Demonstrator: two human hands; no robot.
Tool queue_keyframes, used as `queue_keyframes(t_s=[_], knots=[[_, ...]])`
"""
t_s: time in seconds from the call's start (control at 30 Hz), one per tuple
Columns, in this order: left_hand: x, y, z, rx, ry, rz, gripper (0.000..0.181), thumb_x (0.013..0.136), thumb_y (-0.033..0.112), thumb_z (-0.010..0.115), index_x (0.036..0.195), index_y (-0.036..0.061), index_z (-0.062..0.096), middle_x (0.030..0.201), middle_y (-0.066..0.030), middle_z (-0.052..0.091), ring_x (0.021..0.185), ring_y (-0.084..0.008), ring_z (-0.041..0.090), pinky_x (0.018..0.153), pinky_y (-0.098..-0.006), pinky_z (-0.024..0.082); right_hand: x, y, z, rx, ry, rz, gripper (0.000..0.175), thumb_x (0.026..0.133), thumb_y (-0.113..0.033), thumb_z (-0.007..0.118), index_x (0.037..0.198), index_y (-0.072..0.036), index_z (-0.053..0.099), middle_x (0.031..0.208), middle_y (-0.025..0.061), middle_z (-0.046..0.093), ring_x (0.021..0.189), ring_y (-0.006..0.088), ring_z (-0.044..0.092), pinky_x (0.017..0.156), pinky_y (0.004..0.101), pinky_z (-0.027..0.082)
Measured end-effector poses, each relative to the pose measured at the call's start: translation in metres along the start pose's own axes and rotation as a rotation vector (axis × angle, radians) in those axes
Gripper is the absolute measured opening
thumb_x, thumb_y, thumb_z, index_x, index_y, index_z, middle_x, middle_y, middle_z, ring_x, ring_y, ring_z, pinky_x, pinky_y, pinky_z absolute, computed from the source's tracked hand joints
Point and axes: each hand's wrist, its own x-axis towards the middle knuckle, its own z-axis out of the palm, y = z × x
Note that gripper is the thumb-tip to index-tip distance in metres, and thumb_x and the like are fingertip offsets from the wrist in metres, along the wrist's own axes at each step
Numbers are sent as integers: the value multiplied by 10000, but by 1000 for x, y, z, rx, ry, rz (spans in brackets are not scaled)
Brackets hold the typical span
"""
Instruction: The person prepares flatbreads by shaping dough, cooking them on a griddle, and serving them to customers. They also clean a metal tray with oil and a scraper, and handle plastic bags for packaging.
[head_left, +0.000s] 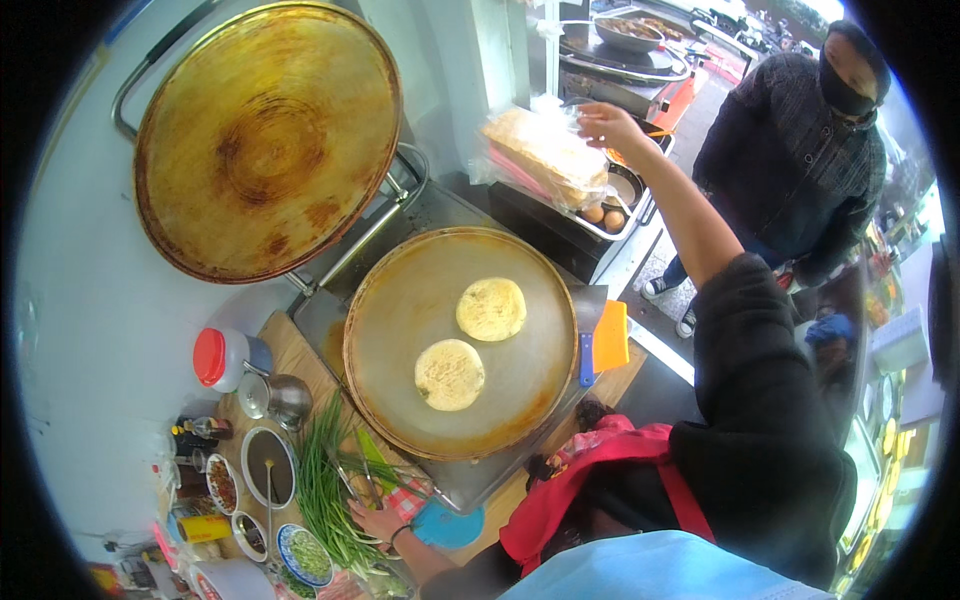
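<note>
My right hand (616, 133) reaches up to a clear plastic bag (559, 157) of pale flat bread or pastry, its fingers on the upper edge of the plastic. Low on the left, my left hand (379, 523) lies at a bunch of green onions (324, 480), close to metal tongs (366, 480); whether it grips them is hard to see. Between the hands is a round griddle (390, 315), with one pale round flatbread (491, 309) behind another flatbread (450, 375). Its round lid (270, 142) stands raised at the upper left.
An orange scraper (611, 337) and a blue-handled one (586, 360) lie by the griddle's right rim. Eggs (604, 218) sit in a tray below the bag. Left are a sauce bowl (259, 450), chopped scallions (307, 553) and a metal pitcher (285, 397). A person (795, 150) stands at upper right.
</note>
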Motion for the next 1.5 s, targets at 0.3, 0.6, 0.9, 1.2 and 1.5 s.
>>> queue_keyframes(t_s=[0.3,0.6,0.9,1.2,1.5], knots=[[-66,17,-36,43,147,-83,779,730,329,676,1336,19,295,1340,-182,350,1214,-353,343,1015,-439,292,161,19,-52,99,74,-61,494,804,-113,593,1274,-95,443,1066,91,565,838,158,590,679,292,488],[-205,46,-85,30,-48,-280,280,870,200,480,1027,-1,595,1003,-148,618,904,-304,583,799,-377,443,190,107,-85,84,-128,-143,287,872,-286,530,1039,-61,593,855,-14,570,640,86,470,619,249,401],[-342,-36,-109,-141,248,-815,326,869,350,463,801,40,537,770,-198,584,772,-396,549,659,-458,427,-86,132,153,137,-1091,272,271,882,-257,529,1059,-52,546,911,25,579,715,104,502,675,250,429],[-451,-224,-107,-862,607,-1123,201,853,183,501,857,3,589,696,-82,629,627,-160,624,596,-281,494,-376,29,328,-54,-1755,227,206,895,-227,526,1000,-50,519,925,65,580,784,130,550,730,260,467],[-487,-405,-152,-667,854,-1245,256,854,247,472,774,23,566,722,-123,619,680,-276,603,634,-372,466,-617,-33,535,-299,-2108,-62,134,876,-154,548,954,-46,541,858,24,559,781,104,525,687,232,448]])
